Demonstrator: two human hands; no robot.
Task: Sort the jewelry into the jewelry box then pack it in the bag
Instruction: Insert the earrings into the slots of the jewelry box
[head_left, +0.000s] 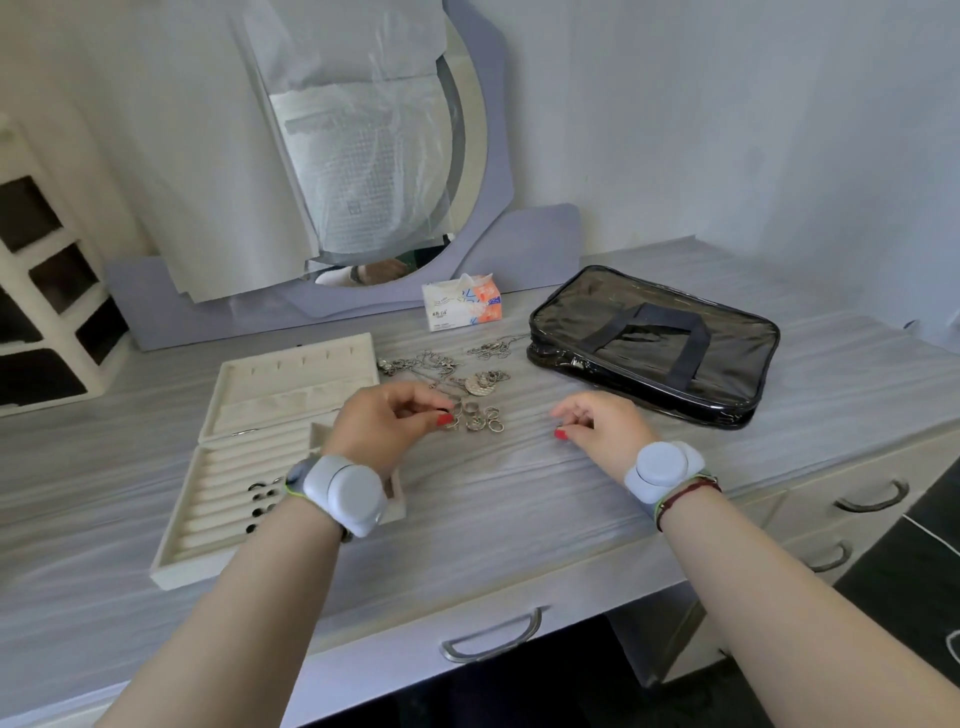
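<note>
A cream jewelry box (223, 499) lies open on the left of the table, with several dark rings set in its ring rolls (260, 501). A heap of silver rings (480, 418) and chains (441, 364) lies in the middle of the table. My left hand (387, 423) reaches over the box's right edge, and its fingertips pinch at a ring on the left side of the heap. My right hand (597, 428) hovers to the right of the rings, fingers loosely curled, holding nothing. A black see-through bag (654, 343) with dark handles lies flat at the right.
A tissue pack (462, 301) stands behind the jewelry, in front of a round mirror (374, 171) covered with plastic wrap. A white foam block (47, 291) sits at the far left. Drawers with metal handles (491, 639) run along the table's front.
</note>
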